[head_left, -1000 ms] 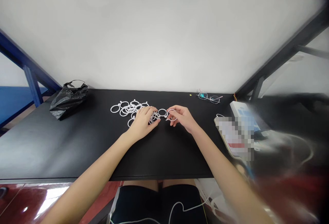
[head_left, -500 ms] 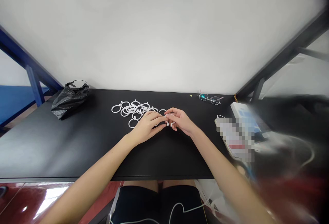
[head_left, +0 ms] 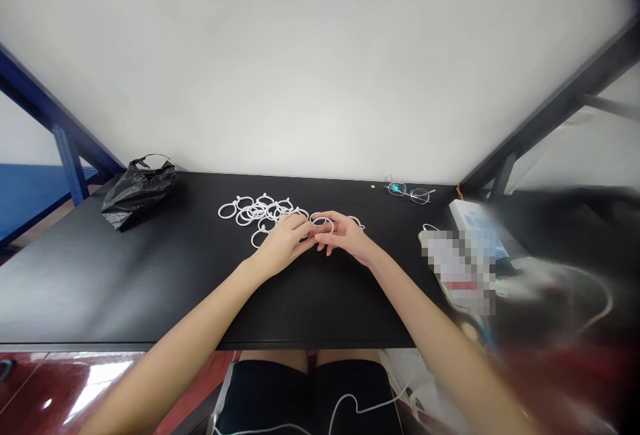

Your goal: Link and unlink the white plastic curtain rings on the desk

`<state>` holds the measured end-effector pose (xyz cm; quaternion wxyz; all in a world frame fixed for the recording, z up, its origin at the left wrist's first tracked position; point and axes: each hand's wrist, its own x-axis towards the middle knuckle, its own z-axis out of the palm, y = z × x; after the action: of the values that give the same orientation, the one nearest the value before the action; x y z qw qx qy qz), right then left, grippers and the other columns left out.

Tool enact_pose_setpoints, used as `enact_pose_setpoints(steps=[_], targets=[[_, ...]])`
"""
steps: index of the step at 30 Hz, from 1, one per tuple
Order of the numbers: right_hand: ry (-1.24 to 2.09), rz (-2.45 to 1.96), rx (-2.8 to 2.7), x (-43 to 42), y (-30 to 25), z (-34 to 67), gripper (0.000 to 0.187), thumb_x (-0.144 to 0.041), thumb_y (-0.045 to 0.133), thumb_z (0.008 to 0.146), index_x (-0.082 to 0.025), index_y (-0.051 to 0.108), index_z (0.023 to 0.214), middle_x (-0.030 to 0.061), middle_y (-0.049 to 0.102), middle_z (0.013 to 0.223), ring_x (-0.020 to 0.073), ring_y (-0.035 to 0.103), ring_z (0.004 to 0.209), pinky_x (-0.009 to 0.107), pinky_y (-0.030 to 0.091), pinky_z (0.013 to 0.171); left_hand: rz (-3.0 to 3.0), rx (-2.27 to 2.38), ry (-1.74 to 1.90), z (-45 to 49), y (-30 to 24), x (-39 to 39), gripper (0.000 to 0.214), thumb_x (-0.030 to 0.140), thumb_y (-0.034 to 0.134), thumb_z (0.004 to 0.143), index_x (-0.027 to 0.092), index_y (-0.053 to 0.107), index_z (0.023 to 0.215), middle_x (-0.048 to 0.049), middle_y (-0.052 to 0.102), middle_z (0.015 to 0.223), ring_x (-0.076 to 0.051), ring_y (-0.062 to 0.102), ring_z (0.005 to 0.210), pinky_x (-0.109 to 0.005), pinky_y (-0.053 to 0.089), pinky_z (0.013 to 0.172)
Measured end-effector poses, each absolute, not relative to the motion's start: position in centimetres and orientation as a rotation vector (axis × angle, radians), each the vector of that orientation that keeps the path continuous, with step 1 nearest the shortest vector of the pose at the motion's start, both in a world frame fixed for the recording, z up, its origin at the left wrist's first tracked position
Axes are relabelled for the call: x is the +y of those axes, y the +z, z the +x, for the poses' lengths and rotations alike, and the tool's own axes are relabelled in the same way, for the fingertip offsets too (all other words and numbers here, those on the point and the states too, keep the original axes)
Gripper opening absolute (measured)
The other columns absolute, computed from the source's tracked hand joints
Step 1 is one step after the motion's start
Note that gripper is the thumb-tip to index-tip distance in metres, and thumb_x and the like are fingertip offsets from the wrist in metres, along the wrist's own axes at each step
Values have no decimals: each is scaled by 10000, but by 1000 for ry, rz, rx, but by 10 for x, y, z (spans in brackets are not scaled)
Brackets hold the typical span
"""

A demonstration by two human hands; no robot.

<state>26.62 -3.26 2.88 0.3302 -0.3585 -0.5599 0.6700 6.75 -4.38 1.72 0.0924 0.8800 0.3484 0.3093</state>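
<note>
The right hand (head_left: 345,235) pinches a white plastic ring (head_left: 321,218) lightly between thumb and fingers, a sensible fingertip hold on something so thin; whether the left hand (head_left: 285,242) grips it too, I can't tell. That hand sits at the edge of the tangled ring pile (head_left: 255,212) on the black counter (head_left: 150,288), with another ring (head_left: 356,220) lying just past the right hand.

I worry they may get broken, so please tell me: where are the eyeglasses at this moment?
In the head view, the eyeglasses lie at the far edge of the black table, right of centre, beyond the right hand and to the right of the white plastic rings.
</note>
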Motion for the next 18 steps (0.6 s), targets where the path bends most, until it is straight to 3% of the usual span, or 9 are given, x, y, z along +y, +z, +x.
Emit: enact_pose_setpoints(steps=[3, 10, 16, 18], targets=[[1735, -919, -1455, -32, 28, 266, 568, -287, 822, 679, -212, 575, 1184, 5, 695, 852, 139, 682, 708, 229, 555, 545, 2608, 1058, 968, 67, 16, -43, 216, 337, 444, 993, 201, 610, 971, -51, 585, 845, -196, 543, 813, -347, 441, 771], [1545, -929, -1440, -32, 24, 265, 360, -362, 799, 711, -188, 678, 1002, 27, 704, 839, 131, 667, 658, 250, 561, 545, 2524, 1143, 1108, 67, 8, -41, 205, 324, 461, 985, 200, 578, 871, -56, 549, 856, -187, 526, 816, -337, 465, 747], [1503, -918, -1431, -35, 23, 261, 319, -447, 774, 731, -183, 702, 896, 8, 692, 736, 127, 649, 614, 270, 567, 557, 2409, 1108, 1120, 68, 11, -44, 176, 331, 491, 968, 201, 562, 873, -114, 583, 1148, -234, 558, 1080, -404, 487, 890], [1506, -911, -1425, -35, 23, 261, 318, -454, 769, 736, -184, 705, 892, 3, 689, 727, 124, 646, 607, 275, 571, 575, 2312, 1047, 1087, 69, 13, -45, 156, 322, 485, 972, 208, 535, 879, -99, 604, 1156, -222, 574, 1095, -408, 483, 922]])
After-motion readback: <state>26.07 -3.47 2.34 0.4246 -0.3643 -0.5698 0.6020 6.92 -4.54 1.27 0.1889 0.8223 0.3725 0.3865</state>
